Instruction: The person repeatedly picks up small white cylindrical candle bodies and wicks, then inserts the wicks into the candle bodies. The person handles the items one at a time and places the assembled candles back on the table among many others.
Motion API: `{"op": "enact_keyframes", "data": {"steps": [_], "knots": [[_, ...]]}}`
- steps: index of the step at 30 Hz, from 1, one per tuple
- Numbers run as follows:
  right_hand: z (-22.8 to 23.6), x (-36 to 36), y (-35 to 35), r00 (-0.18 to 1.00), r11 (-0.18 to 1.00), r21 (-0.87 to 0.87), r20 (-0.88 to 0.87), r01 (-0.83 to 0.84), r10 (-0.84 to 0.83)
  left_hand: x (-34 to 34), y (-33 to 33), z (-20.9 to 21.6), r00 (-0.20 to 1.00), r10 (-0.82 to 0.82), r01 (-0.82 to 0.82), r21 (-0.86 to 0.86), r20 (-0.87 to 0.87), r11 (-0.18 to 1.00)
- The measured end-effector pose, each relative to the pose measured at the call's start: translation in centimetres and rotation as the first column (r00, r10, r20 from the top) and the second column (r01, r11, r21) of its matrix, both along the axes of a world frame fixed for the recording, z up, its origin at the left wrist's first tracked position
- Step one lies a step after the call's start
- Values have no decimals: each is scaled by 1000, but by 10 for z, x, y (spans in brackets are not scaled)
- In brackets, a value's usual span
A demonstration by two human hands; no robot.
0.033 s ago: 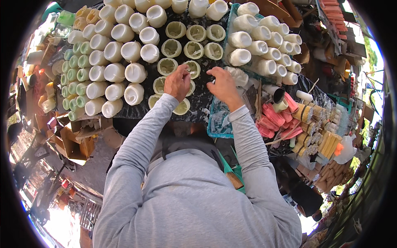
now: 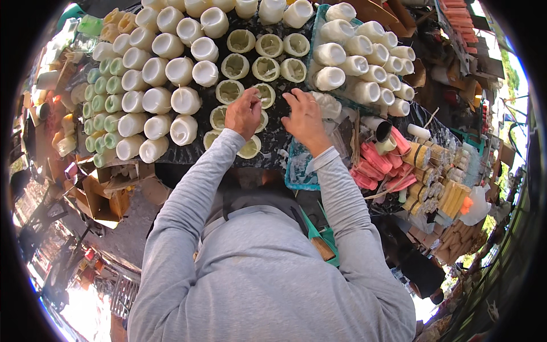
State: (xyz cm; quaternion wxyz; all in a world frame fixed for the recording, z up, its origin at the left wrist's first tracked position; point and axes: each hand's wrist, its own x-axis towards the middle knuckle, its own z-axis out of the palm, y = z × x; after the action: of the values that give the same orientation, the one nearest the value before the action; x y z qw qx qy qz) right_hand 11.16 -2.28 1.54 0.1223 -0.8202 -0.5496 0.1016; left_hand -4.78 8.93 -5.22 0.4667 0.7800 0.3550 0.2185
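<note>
My left hand (image 2: 244,117) is closed, its thumb and fingertips together at the rim of a hollow pale-green wax cup (image 2: 266,97). Whatever those fingers pinch is too small to make out. To the right, my right hand (image 2: 306,121) hovers over the black sheet (image 2: 277,122) with fingers apart and nothing in them. It is beside a crumpled whitish plastic bag (image 2: 327,105). Several more hollow cups, like this one (image 2: 235,66), stand in rows ahead of and beneath my hands, with flaky wax and wicks inside some. My left hand partly hides the nearer cups.
White wax candles (image 2: 155,100) with wicks crowd the left, beside smaller green ones (image 2: 114,103). A blue crate (image 2: 301,181) at the right contains wax scraps; white candles (image 2: 330,54) fill the far-right tray. Pink candles (image 2: 370,168) and tied yellowish bundles (image 2: 419,155) lie farther right.
My right hand has shifted slightly left and nearer to me, its fingers spreading a little more. My left hand stays almost in place at the cup's rim.
</note>
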Motion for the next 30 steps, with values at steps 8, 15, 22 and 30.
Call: {"op": "enact_keyframes", "data": {"steps": [8, 15, 22, 30], "knots": [[-73, -13, 24, 971, 976, 186, -188, -113, 148, -16, 3, 15, 997, 76, -76, -5, 2, 997], [-77, 1, 13, 882, 942, 306, -470, 142, 20, -21, -4, 23, 992, 118, -117, 41, -38, 992], [-57, 6, -72, 44, 783, -37, -996, 621, -81, 3, -32, 61, 996, -92, 93, 240, -16, 966], [-59, -45, -208, -581, 625, -347, -786, 699, 213, 50, -160, 80, 715, -633, 664, 4, -296, 748]]}}
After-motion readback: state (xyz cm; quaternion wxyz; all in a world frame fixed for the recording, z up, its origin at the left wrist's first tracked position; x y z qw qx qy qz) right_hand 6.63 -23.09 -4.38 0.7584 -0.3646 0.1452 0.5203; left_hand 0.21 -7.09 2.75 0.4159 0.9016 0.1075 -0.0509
